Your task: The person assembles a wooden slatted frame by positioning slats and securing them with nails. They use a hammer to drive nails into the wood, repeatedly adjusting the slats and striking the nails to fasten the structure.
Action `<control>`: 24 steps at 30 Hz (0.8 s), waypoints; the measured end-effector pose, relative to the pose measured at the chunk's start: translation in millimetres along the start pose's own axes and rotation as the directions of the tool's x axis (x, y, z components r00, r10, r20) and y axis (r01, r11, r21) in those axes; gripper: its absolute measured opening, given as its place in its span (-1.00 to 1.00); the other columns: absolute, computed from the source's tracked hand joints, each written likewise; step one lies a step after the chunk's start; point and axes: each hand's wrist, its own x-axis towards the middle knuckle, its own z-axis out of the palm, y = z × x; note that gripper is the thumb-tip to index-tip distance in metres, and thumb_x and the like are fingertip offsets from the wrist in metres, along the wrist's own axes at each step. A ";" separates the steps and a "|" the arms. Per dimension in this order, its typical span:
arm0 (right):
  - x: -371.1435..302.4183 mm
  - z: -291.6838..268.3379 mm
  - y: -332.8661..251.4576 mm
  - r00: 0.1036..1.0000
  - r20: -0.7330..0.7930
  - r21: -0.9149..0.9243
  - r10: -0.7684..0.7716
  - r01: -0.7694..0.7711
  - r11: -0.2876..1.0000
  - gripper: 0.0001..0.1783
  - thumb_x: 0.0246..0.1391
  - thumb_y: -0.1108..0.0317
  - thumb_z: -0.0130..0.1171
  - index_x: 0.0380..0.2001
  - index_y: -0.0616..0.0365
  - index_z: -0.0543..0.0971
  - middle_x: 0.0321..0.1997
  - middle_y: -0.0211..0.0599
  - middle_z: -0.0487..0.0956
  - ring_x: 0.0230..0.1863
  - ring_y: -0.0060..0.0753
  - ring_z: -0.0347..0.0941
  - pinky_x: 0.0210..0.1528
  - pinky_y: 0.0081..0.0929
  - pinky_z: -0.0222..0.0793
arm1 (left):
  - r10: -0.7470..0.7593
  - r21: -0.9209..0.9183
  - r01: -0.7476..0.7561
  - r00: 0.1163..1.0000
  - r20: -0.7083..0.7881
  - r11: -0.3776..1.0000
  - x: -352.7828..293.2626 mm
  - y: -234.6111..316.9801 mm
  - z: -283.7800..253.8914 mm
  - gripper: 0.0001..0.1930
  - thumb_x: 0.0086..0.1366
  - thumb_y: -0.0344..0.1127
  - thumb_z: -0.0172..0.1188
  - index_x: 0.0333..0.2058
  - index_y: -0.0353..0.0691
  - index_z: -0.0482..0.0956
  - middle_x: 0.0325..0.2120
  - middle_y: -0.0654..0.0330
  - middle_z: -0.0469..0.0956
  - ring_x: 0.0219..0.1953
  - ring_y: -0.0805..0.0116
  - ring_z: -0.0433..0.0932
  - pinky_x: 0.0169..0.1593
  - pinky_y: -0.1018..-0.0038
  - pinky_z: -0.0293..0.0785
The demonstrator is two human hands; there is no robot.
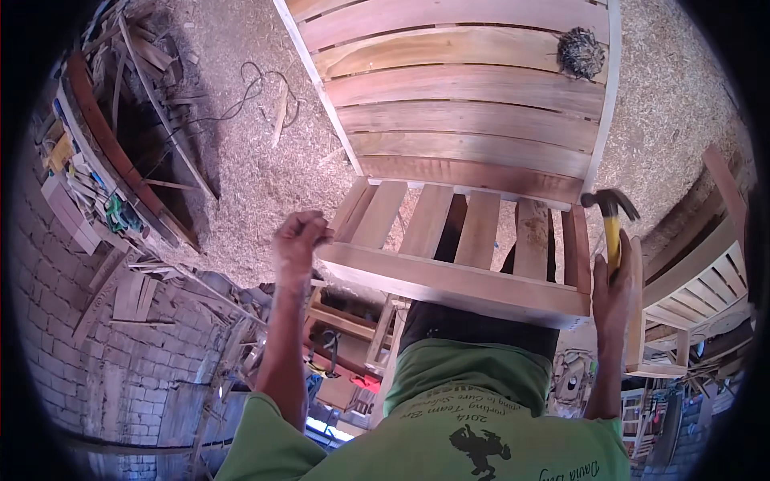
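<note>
In my right hand is a claw hammer with a yellow handle, its dark head up beside the right end of a slatted wooden frame. My left hand is closed with the fingertips pinched together, just off the frame's left corner; whatever they hold, if anything, is too small to make out. Several flat slats run across the frame, with gaps between them. Beyond it, joined along the far edge, lies a large slatted wooden panel. A dark spiky clump, seemingly nails, rests on the panel's far right.
Wood shavings cover the floor, with a thin dark cable on them. A curved wooden piece and scrap wood lie at left. Another slatted wooden piece stands at right. A block wall is at lower left.
</note>
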 end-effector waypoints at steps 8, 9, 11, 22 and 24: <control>25.0 34.3 -90.6 0.935 0.232 -0.067 -0.267 0.289 0.955 -0.44 0.44 0.25 0.22 0.43 -0.04 0.41 -0.18 0.12 0.73 -0.25 0.31 0.69 -0.23 0.15 0.53 | -0.215 0.198 0.186 0.967 0.136 0.962 1.2 -75.6 32.0 -0.77 0.44 -0.36 0.39 -0.01 -0.33 0.78 -0.31 0.20 0.77 -0.35 0.51 0.69 -0.28 0.53 0.62; 25.0 38.3 -107.4 0.917 0.264 -0.021 -0.299 0.315 0.949 -0.50 0.42 0.26 0.24 0.36 -0.01 0.45 -0.19 0.12 0.72 -0.20 0.33 0.68 -0.20 0.18 0.53 | -0.254 0.217 0.225 0.960 0.116 0.950 0.8 -76.2 38.5 -0.81 0.45 -0.35 0.37 -0.07 -0.33 0.78 -0.36 0.16 0.77 -0.43 0.49 0.68 -0.39 0.52 0.61; 26.2 53.9 -120.8 0.871 0.346 0.069 -0.349 0.347 0.935 -0.57 0.41 0.24 0.24 0.26 0.03 0.48 -0.20 0.11 0.71 -0.18 0.31 0.69 -0.19 0.19 0.52 | -0.354 0.294 0.282 0.907 0.227 0.913 6.8 -66.2 42.9 -0.83 0.46 -0.35 0.36 -0.11 -0.32 0.77 -0.42 0.16 0.76 -0.49 0.49 0.65 -0.44 0.52 0.57; 36.9 164.3 -157.3 0.665 0.657 0.070 -0.356 0.416 0.907 -0.62 0.39 0.21 0.18 0.20 0.04 0.56 -0.20 0.05 0.74 -0.20 0.28 0.70 -0.09 0.17 0.60 | -0.479 0.604 0.248 0.840 0.255 0.758 32.5 -87.4 60.5 -0.73 0.31 -0.22 0.44 -0.23 -0.37 0.82 -0.51 0.16 0.72 -0.55 0.39 0.64 -0.38 0.39 0.57; 35.6 182.6 -151.2 0.640 0.684 0.127 -0.349 0.367 0.922 -0.53 0.39 0.19 0.19 0.32 -0.02 0.53 -0.12 0.07 0.75 -0.12 0.27 0.69 -0.06 0.19 0.57 | -0.509 0.618 0.268 0.824 0.251 0.739 36.1 -90.7 58.8 -0.72 0.31 -0.21 0.44 -0.24 -0.37 0.82 -0.52 0.14 0.72 -0.54 0.40 0.65 -0.37 0.38 0.57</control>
